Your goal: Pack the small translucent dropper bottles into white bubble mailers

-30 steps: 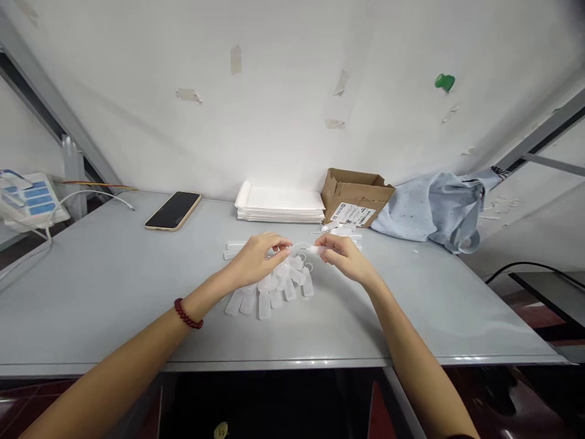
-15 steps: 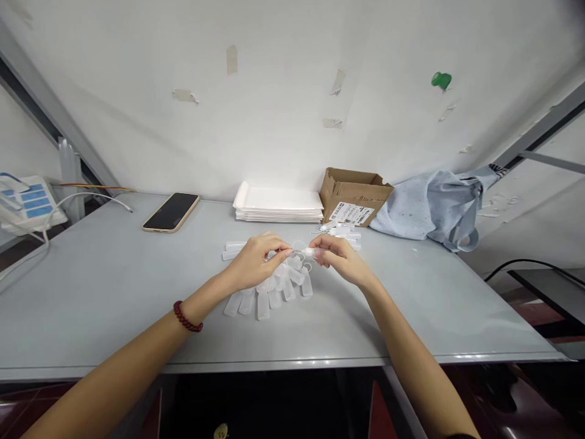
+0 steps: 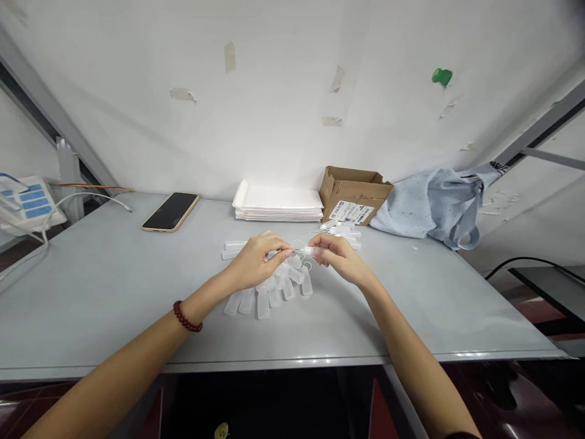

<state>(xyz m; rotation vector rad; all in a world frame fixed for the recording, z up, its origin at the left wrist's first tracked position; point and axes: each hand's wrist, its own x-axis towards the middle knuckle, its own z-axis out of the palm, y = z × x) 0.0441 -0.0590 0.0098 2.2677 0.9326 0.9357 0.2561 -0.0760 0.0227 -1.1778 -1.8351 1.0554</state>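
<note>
My left hand (image 3: 256,261) is pinched shut on a thin ring (image 3: 298,246) from which a bunch of translucent white plastic bottles (image 3: 269,291) hangs down onto the grey table (image 3: 114,292). My right hand (image 3: 336,255) is pinched on one small translucent bottle (image 3: 307,251), held tip-first against the ring between both hands. A red bead bracelet is on my left wrist. More loose bottles (image 3: 343,230) lie just behind my right hand, and a few (image 3: 233,247) lie behind my left.
A phone (image 3: 170,211) lies face up at the back left. A stack of white trays (image 3: 278,204), an open cardboard box (image 3: 353,194) and a blue cloth bag (image 3: 434,204) line the back wall. A device with cables (image 3: 27,204) sits far left.
Both hands have drifted slightly closer together, the bottle tip now meeting the ring. Otherwise almost nothing has moved.
</note>
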